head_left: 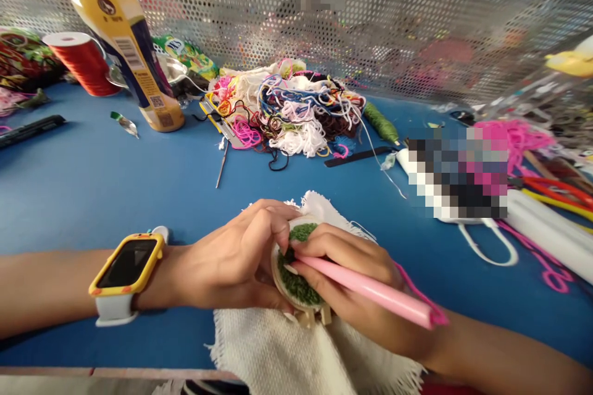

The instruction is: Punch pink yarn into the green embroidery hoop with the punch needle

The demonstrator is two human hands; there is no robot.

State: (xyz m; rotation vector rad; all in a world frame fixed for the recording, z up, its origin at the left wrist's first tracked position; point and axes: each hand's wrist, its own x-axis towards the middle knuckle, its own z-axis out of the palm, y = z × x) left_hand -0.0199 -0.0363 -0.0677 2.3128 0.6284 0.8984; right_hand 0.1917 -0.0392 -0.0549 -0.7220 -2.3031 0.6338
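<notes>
Red thread spool and a yellow drink bottle sit back left on my blue table, with the tangled yarn pile mid-table. My left hand is curled around the small embroidery hoop, fingers closed on its rim, white cloth hanging off it. My right hand pinches the pink punch needle tight, tip in the green stitching

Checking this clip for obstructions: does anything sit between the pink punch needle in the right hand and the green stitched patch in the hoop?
Nothing visible does. The right hand holds the pink punch needle with its tip at the green stitched patch; the left hand grips the hoop beside it.
</notes>
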